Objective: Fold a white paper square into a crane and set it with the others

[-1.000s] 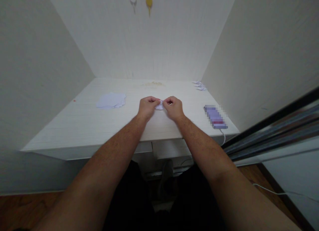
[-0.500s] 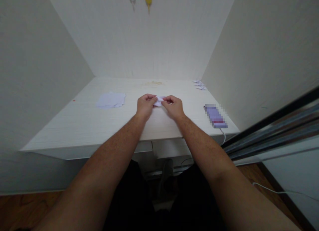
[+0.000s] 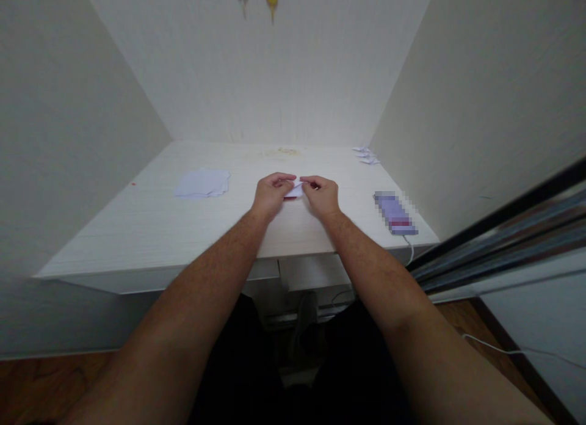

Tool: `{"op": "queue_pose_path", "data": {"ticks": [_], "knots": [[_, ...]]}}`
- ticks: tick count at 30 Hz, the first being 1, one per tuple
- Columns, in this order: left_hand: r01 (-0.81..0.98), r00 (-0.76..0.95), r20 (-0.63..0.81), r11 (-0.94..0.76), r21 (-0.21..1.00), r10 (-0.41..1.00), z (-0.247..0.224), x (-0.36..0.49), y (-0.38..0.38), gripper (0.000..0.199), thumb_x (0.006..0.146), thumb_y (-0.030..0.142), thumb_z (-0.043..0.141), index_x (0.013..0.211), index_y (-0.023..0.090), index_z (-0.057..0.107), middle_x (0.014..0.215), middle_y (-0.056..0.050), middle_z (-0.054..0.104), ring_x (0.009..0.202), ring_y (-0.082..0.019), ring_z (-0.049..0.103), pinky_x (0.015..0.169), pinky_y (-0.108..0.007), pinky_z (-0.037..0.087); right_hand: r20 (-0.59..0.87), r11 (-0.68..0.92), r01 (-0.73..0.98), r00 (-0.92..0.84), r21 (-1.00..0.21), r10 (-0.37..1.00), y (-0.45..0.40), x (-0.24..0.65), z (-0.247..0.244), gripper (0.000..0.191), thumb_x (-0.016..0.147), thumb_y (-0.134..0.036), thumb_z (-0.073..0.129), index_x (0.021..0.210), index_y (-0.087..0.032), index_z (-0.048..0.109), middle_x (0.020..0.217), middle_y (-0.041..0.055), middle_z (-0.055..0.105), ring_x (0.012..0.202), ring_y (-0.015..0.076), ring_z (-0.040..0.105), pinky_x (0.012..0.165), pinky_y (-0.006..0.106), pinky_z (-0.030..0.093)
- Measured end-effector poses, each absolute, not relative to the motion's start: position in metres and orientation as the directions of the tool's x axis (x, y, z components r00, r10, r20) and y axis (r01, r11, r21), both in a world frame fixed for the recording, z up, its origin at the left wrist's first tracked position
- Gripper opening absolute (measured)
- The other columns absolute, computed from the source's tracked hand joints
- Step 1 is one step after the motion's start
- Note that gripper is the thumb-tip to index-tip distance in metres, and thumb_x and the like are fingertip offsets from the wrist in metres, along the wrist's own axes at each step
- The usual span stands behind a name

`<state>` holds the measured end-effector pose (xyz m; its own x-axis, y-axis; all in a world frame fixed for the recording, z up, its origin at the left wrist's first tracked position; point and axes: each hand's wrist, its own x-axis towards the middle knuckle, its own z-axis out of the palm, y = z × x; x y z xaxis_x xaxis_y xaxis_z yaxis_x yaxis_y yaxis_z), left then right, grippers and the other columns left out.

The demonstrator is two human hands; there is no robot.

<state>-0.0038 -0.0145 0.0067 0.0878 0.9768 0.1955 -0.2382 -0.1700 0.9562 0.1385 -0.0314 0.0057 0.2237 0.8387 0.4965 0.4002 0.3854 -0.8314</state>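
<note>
At the desk, small white paper, folded

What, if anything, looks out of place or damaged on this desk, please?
A yellowish patch mars the white desktop near the back wall; I cannot tell whether it is stain, residue or wear. Toward the left edge, a small red speck stands out against the white. The paper stack is uneven, its sheet edges misaligned.

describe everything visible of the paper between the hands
The small white paper looks thin and folded, with a slanting line across it. It is over the white table, between the left hand and right hand, whose fingers meet its sides and hide part of its outline. Table contact is unclear.
</note>
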Motion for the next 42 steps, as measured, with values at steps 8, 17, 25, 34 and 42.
{"op": "queue_pose_path", "data": {"ticks": [8, 17, 25, 34, 42], "knots": [[-0.154, 0.056, 0.262, -0.251, 0.956, 0.963, -0.0019, -0.0059, -0.0057, 0.014, 0.064, 0.019, 0.075, 0.078, 0.017, 0.074, 0.068, -0.003, 0.069, 0.059, -0.011, 0.057, 0.059, -0.025, 0.044, 0.524, 0.418, 0.397, 0.21, -0.817, 0.826, -0.0267, 0.1417, -0.0011, 0.026, 0.077, -0.014, 0.057, 0.088, -0.022, 0.079, 0.09, 0.0021, 0.078, 0.084, 0.0173, 0.071, 0.086, 0.035, 0.055], [-0.118, 0.068, 0.254, -0.245, 0.962, 0.965, -0.0011, -0.0061, -0.0074, 0.015, 0.065, 0.021, 0.075, 0.079, 0.017, 0.073, 0.062, -0.002, 0.065, 0.054, -0.011, 0.053, 0.058, -0.027, 0.046, 0.518, 0.416, 0.376, 0.226, -0.828, 0.825, -0.0258, 0.142, -0.0028, 0.025, 0.078, -0.018, 0.057, 0.089, -0.022, 0.079, 0.09, 0.002, 0.078, 0.083, 0.0168, 0.071, 0.084, 0.034, 0.056], [-0.199, 0.149, 0.205, -0.174, 0.964, 0.967, 0.0002, -0.0032, -0.0081, 0.029, 0.057, 0.016, 0.078, 0.083, 0.015, 0.067, 0.078, -0.002, 0.07, 0.069, -0.015, 0.065, 0.072, -0.035, 0.057, 0.498, 0.409, 0.331, 0.256, -0.85, 0.828, -0.0257, 0.1379, -0.0001, 0.024, 0.075, -0.027, 0.065, 0.095, -0.018, 0.075, 0.083, 0.0023, 0.074, 0.074, 0.0141, 0.065, 0.078, 0.031, 0.054], [-0.205, -0.014, 0.187, -0.186, 0.961, 0.982, 0.0031, -0.004, -0.0076, 0.027, 0.058, 0.012, 0.074, 0.079, 0.018, 0.058, 0.06, 0.004, 0.06, 0.054, -0.01, 0.057, 0.055, -0.023, 0.046, 0.329, 0.31, 0.138, 0.154, -0.941, 0.932, -0.0284, 0.1339, 0.0021, 0.021, 0.072, -0.037, 0.069, 0.08, -0.018, 0.064, 0.067, -0.0019, 0.064, 0.059, 0.0116, 0.06, 0.061, 0.026, 0.051], [-0.088, 0.06, 0.234, -0.228, 0.97, 0.97, 0.0019, -0.003, -0.0085, 0.037, 0.062, 0.009, 0.073, 0.095, 0.019, 0.06, 0.063, 0.003, 0.064, 0.054, -0.012, 0.06, 0.055, -0.024, 0.048, 0.439, 0.365, 0.3, 0.232, -0.881, 0.868, -0.0279, 0.1347, 0.0, 0.011, 0.073, -0.029, 0.068, 0.075, -0.019, 0.067, 0.067, -0.0014, 0.065, 0.062, 0.012, 0.058, 0.065, 0.027, 0.049]]}}
